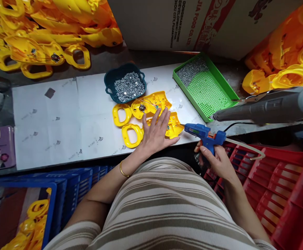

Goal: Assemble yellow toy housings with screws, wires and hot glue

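Observation:
My left hand (155, 133) lies with fingers spread over a yellow plastic shell half (174, 125), hiding its middle. Just beyond sits a second yellow shell half (151, 104), which has a round metal part, thin wires and a loop handle. Both shells lie hollow side up on the white sheet. In my right hand (216, 158) is a blue hot glue gun (205, 133), fingers wrapped round its grip. Its nozzle points left, at the right edge of the nearer shell; whether it touches I cannot tell. A pale glue stick (242, 146) curves out of its back.
A dark teal basket (109, 78) of small screws and a green tray (219, 81) with more stand behind the shells. A grey power screwdriver (261, 107) juts in from the right. Yellow shells (49, 48) pile at back left. Blue (63, 187) and red crates (279, 184) flank me.

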{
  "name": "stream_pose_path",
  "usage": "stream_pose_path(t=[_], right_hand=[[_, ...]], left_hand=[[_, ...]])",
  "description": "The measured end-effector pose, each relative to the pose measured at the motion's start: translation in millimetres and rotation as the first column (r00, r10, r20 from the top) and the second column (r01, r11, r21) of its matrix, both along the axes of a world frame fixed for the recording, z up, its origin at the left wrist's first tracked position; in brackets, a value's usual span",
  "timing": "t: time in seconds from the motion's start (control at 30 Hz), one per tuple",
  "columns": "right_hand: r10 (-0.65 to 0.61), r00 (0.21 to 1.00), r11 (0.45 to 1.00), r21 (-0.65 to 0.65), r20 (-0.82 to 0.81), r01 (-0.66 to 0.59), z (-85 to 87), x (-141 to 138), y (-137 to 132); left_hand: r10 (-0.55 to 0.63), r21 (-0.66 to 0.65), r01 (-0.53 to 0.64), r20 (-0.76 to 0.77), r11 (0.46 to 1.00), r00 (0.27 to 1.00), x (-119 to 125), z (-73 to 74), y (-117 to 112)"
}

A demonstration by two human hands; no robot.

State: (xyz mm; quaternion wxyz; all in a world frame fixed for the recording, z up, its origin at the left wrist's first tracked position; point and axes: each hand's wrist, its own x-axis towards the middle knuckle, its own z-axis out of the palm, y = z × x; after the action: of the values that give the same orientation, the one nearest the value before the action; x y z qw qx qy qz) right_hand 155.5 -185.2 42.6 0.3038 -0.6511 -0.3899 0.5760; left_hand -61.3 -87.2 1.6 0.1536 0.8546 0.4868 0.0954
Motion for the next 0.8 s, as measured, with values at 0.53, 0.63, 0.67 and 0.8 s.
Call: stream_pose_path(t=[0.53, 0.63, 0.67, 0.8], right_hand=[[-0.006, 0.988, 0.997, 0.074, -0.152, 0.018, -2.8, -8, 2], [-0.045, 0.998, 0.983, 0.176, -0.052, 0.053, -7.6, -12, 12], [-0.042, 0.999, 0.979, 0.200, 0.020, 0.038, -9.9, -12, 17], [-0.002, 0.966, 0.968, 0.244, 0.257, -0.063, -16.9, -11, 43]], left_hand=[[0.022, 0.003, -0.022, 0.007, 1.000, 1.000, 1, -2.7, -1], [0.017, 0.008, -0.017, 0.010, 1.000, 1.000, -1, -0.3, -3], [0.014, 0.019, -0.014, 0.017, 1.000, 1.000, -3, 0.7, -3], [0.085, 0.129, -0.095, 0.082, 0.987, 0.993, -14, 5.3, 15]])
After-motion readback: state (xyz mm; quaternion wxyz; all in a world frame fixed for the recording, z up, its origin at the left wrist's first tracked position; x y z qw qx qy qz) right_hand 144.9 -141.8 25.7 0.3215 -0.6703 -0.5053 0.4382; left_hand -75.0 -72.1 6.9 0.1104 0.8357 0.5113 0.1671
